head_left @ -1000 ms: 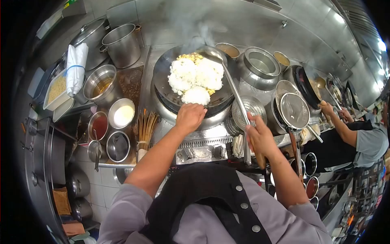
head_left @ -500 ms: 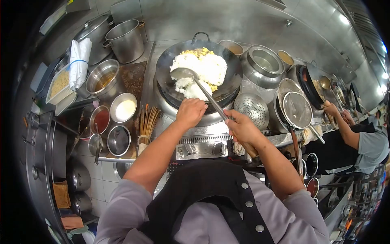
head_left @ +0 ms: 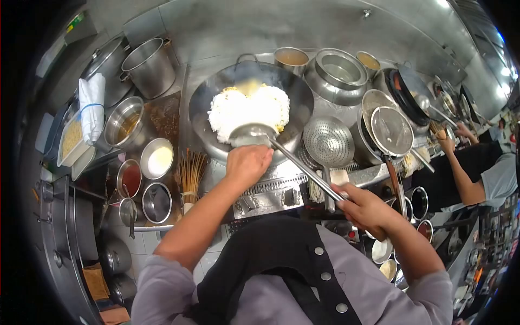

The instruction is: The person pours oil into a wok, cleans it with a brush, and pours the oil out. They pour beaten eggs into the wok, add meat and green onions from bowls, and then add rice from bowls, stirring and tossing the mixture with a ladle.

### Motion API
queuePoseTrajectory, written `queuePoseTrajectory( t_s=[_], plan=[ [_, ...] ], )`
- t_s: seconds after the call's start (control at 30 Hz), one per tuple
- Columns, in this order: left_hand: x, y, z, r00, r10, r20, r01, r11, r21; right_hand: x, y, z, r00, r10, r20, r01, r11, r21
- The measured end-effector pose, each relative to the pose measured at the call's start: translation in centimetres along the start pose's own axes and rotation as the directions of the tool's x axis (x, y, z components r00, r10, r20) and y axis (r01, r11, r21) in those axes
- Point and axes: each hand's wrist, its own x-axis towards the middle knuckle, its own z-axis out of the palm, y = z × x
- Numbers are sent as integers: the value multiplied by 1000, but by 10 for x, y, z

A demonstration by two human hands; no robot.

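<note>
A dark wok [head_left: 203, 114] sits over the burner, tilted toward me. White rice [head_left: 238, 111] is heaped in it, with bits of yellow egg [head_left: 280, 128] at the edges and a blurred yellowish patch behind. My left hand [head_left: 249, 165] is closed at the wok's near rim; the part it grips is hidden under the fingers. My right hand [head_left: 368, 208] is wrapped around the handle of a long metal ladle [head_left: 306, 169]. The ladle's bowl lies at the near side of the rice, close to my left hand.
A perforated skimmer [head_left: 329, 142] lies right of the wok, with strainers [head_left: 392, 131] and a lidless steel pot [head_left: 338, 81] beyond. Left are a bamboo brush [head_left: 191, 176], a bowl of pale liquid [head_left: 158, 159] and red sauce [head_left: 130, 180]. Another person's arm [head_left: 460, 173] works at the far right.
My right hand has drawn the ladle back toward me and to the right, its bowl leaving the rice's middle for the near edge. The wok has tilted toward me, and the rice is gathered together.
</note>
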Motion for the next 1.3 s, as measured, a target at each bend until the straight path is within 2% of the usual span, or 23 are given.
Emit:
queuePoseTrajectory(
  t_s=[0.1,0.17,0.23,0.27,0.3,0.37,0.4,0.6,0.67,0.7,0.73,0.77,0.8,0.83,0.87,0.93,0.97,1.0,1.07,1.13,1.17,1.23,1.3],
  plan=[
    [-15,-13,39,986,52,-159,-40,996,78,54,22,29,982,-110,-150,99,992,-81],
    [-70,1,46,995,72,-72,-61,987,146,67,29,48,952,-207,-225,196,978,-71],
    [-96,13,25,998,55,-41,-55,998,-2,60,61,64,846,-424,-324,411,905,-113],
    [-83,14,11,994,100,-50,-95,992,88,47,64,65,812,-474,-341,452,880,-147],
    [-56,18,-4,997,-33,74,20,984,175,34,57,67,821,-467,-328,447,884,-138],
    [-21,4,-13,988,67,-137,-60,997,52,7,34,65,746,-503,-437,496,857,-139],
    [-10,-4,-12,988,65,-143,-58,997,54,2,17,63,816,-389,-427,397,915,-75],
    [18,-37,23,991,-19,-130,23,999,26,96,-18,30,947,-249,-203,216,961,-171],
    [21,-38,23,992,-7,-123,13,999,43,85,32,33,873,-434,-220,442,897,-18],
    [22,-39,24,994,-2,-111,8,999,54,52,41,40,957,-242,-160,274,936,220],
    [23,-41,26,994,-5,-108,11,998,60,61,100,54,956,-243,-163,284,901,326],
    [25,-41,27,992,-12,-124,21,997,68,78,162,70,975,-204,85,87,709,700],
    [25,-41,29,991,-13,-133,18,999,42,76,177,73,994,-57,90,23,940,340],
    [23,-41,29,991,-11,-133,14,1000,19,108,239,92,996,15,94,-24,995,99],
    [24,-41,28,991,-5,-132,9,1000,25,165,327,116,993,-56,-106,31,975,-219],
    [23,-40,27,992,-20,-124,25,999,36,211,330,106,976,208,-66,-215,860,-463],
    [24,-39,26,994,-22,-109,26,999,35,262,404,117,949,249,-195,-307,872,-382],
    [25,-36,24,994,-32,-100,35,999,38,275,421,118,969,159,-190,-227,874,-429],
    [27,-39,27,995,-32,-94,38,998,59,289,422,107,984,61,-165,-133,870,-474],
    [27,-39,27,997,-30,-65,35,996,76,278,406,87,972,229,58,-170,849,-500],
    [27,-39,28,997,-34,-63,40,995,87,289,417,89,973,222,68,-159,852,-499],
    [27,-38,29,997,-36,-70,41,996,77,317,451,95,985,132,108,-8,667,-745],
    [28,-39,30,997,-49,-65,55,995,89,320,448,91,989,120,89,-14,667,-745]
  ],
)
